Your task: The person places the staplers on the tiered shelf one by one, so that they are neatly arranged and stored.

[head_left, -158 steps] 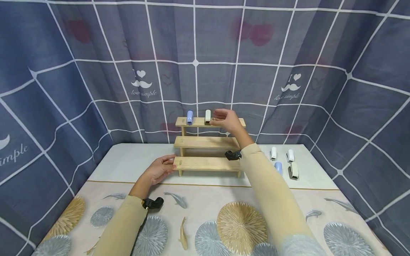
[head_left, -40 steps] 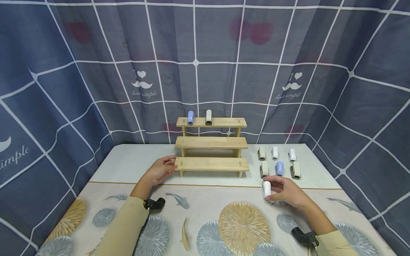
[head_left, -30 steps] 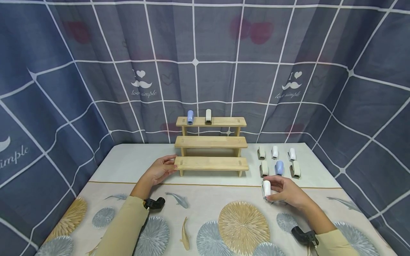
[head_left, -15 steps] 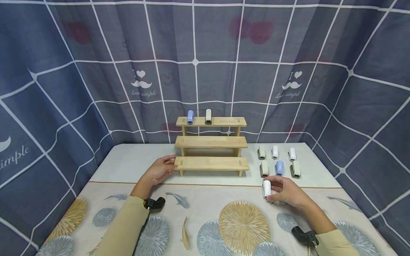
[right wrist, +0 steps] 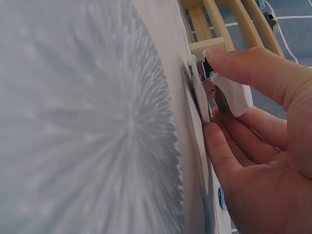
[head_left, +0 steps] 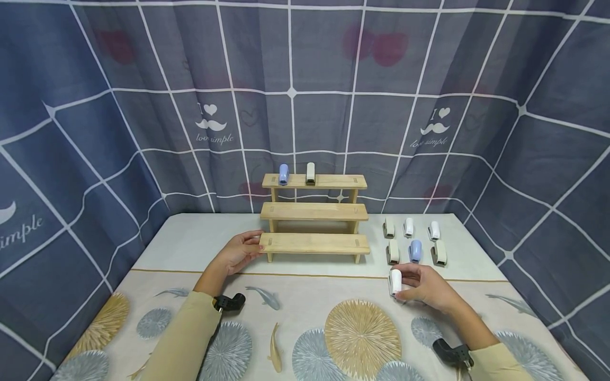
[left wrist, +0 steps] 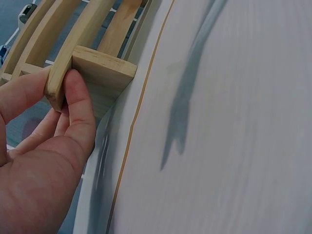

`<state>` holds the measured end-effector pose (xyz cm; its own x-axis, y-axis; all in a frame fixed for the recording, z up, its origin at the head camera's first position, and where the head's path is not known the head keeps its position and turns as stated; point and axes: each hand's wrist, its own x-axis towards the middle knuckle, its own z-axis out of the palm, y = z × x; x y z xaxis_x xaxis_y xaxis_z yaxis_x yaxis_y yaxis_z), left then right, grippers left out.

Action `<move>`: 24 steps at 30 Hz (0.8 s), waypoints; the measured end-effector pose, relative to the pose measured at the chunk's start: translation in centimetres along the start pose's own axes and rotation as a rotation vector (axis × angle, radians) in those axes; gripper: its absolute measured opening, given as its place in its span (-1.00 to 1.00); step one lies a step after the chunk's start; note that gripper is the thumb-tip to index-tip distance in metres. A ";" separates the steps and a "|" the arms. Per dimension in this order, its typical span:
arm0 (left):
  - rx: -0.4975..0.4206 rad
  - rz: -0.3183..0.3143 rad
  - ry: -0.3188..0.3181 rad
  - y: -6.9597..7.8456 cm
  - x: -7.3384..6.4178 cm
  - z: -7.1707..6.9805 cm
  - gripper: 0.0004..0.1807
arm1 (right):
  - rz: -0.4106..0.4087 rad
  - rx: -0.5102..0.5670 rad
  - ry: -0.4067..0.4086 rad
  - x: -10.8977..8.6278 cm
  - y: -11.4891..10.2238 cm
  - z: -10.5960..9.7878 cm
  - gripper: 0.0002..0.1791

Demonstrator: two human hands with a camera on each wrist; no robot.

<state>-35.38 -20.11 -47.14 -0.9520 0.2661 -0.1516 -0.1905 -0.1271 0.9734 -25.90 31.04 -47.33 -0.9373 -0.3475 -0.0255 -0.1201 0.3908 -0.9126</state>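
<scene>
My left hand [head_left: 237,253] pinches the left end of the lowest shelf of a three-step wooden stand [head_left: 314,243]. In the left wrist view, the thumb and fingers grip that shelf's corner [left wrist: 57,80] from both sides. My right hand [head_left: 426,286] holds a small white stapler [head_left: 395,282] at the table's right, its thumb and fingers at opposite ends of it. Up close, the right wrist view shows the stapler's white handle [right wrist: 236,95] and metal inner parts. On the top shelf stand a blue stapler [head_left: 283,174] and a cream stapler [head_left: 310,173].
Behind the right hand stand several more staplers in two rows, among them a blue one [head_left: 415,251], a cream one [head_left: 439,253] and a white one [head_left: 408,227]. A patterned cloth [head_left: 286,301] covers the table front. A checked curtain [head_left: 324,121] surrounds the back and sides.
Since the oldest frame, my right hand has left the cream stapler on the top shelf and come down right to the white stapler. Over the last second, both hands stay almost still.
</scene>
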 end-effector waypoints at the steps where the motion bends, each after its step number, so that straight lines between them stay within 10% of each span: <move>1: 0.001 -0.001 0.003 0.0 0.0 0.0 -0.26 | -0.001 0.000 0.004 0.0 0.1 0.0 -0.16; 24: 0.007 0.016 -0.013 -0.2 0.1 0.1 -0.26 | -0.131 0.106 0.050 1.3 -1.3 1.0 -0.18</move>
<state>-35.42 -19.96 -47.31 -0.9516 0.2769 -0.1332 -0.1730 -0.1245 0.9770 -26.63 29.25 -46.56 -0.9314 -0.3457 0.1143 -0.2095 0.2520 -0.9448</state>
